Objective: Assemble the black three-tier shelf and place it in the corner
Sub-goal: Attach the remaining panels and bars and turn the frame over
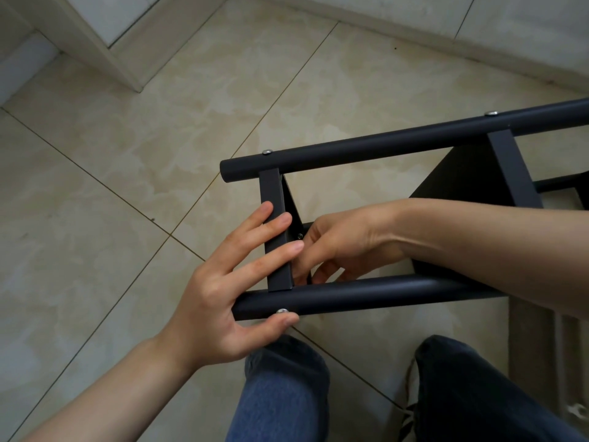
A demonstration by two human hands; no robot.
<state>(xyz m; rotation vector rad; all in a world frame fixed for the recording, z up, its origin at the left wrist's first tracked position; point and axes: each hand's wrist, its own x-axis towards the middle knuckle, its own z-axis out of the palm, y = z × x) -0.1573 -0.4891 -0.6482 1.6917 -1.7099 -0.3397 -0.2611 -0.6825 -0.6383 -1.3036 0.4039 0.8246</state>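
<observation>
Blue-jeaned knees (280, 387) fill the bottom of the view, with a shoe (411, 419) beside them on the tiled floor (111, 186). Just beyond them the black shelf (382, 148) lies on its side on that floor, not yet standing and not in any corner; a skirting board (414, 30) runs along the wall behind it.

The left hand (223, 298) is spread wide. Its straight fingers lie across the flat crossbar (275, 237) and its thumb presses up under the near tube (382, 293), close to a silver screw (282, 311). It braces the frame rather than gripping it.

The right hand (344, 244) reaches inside the frame, between the two tubes, fingers curled in toward a small screw (300, 236) on the inner face of the end panel. The fingertips sit just beside that screw; whether they pinch it or anything else I cannot tell.

This looks like finger-tightening at the end joint. The risks I would watch:

- The screw could go in crooked, since the right hand is working at an awkward angle in a cramped gap.
- A small screw fumbled there could drop onto the tiles and roll off.
- The left hand only presses, so if the frame twists under the turning force the holes could slip out of line.
- Fingers caught between crossbar and tube could get nipped if the joint closes suddenly.
</observation>
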